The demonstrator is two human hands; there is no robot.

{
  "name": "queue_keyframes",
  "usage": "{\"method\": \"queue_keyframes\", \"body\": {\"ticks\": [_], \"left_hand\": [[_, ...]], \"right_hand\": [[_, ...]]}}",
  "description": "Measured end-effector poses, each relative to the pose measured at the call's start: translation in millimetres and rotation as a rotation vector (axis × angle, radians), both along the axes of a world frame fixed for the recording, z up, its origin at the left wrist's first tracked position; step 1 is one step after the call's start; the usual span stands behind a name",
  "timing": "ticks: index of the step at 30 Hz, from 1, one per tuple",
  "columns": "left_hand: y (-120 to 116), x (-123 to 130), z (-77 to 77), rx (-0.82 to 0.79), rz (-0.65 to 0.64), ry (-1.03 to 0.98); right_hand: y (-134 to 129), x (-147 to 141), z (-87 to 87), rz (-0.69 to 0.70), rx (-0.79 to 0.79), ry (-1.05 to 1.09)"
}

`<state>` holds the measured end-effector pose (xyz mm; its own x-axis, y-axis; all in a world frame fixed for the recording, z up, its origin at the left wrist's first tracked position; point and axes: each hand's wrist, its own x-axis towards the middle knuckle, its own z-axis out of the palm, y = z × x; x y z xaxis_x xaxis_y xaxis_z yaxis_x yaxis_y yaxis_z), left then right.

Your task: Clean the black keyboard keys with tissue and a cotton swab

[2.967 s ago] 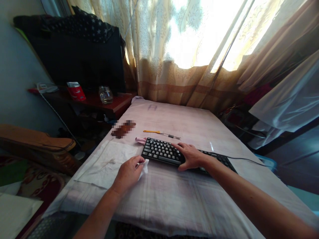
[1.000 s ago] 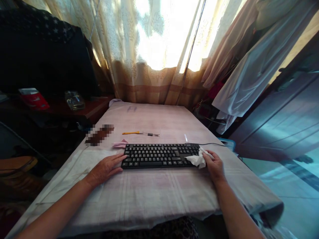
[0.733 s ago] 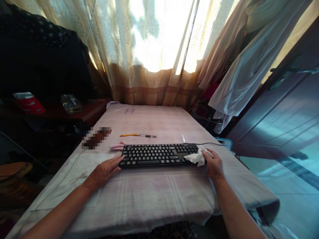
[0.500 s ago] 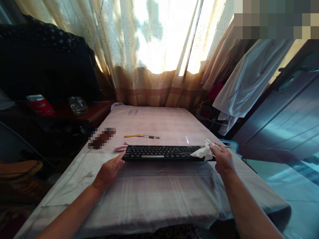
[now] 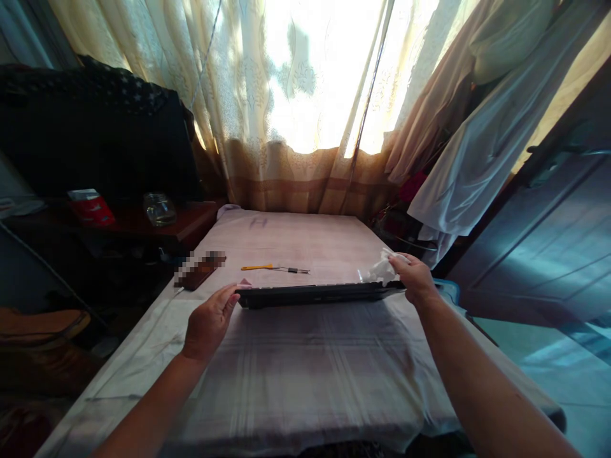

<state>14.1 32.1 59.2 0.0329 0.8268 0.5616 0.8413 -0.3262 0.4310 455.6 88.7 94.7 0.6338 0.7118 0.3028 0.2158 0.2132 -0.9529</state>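
Note:
A black keyboard (image 5: 317, 295) is tilted over the table, its front edge and part of its underside towards me. Its keys are almost wholly hidden. My left hand (image 5: 209, 323) grips the left end, thumb in front, beside a bit of pink cloth (image 5: 244, 283). At the right end, my right hand (image 5: 416, 280) pinches a crumpled white tissue (image 5: 383, 267) against the keyboard's top side. Whether those fingers also grip the keyboard itself I cannot tell.
Beyond the keyboard lie a slim yellow-handled tool (image 5: 258, 267) and a thin pen-like stick (image 5: 298, 271). A partly blurred brown object (image 5: 195, 275) lies left on the cloth-covered table (image 5: 296, 375). A glass jar (image 5: 160, 210) and red packet (image 5: 91, 208) stand by a dark screen (image 5: 95, 149).
The keyboard has tipped so its keys turned away and its front edge and underside show. My right hand and the tissue have moved up slightly. The head view has shifted a little.

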Motion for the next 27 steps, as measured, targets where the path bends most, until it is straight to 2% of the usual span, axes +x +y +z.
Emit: {"method": "queue_keyframes", "body": {"ticks": [3,7,12,15,20,27], "left_hand": [[8,3,-8.6,-0.023,0.001,-0.058],[14,4,-17.1,-0.036,0.031,-0.104],[17,4,-17.9,-0.05,0.03,-0.14],[19,4,-17.6,-0.054,0.021,-0.16],[22,2,-19.1,-0.069,-0.014,-0.179],[23,-4,-18.4,-0.123,-0.072,-0.173]], "right_hand": [[2,-14,5.4,-0.023,0.045,0.002],[-19,-48,5.3,-0.017,0.1,-0.11],[-52,-106,-6.3,0.146,0.141,-0.854],[-55,-127,-15.8,0.142,0.067,-1.085],[-48,-140,-22.9,0.077,0.036,-1.183],[-48,-173,-18.9,0.156,0.059,-1.213]]}}
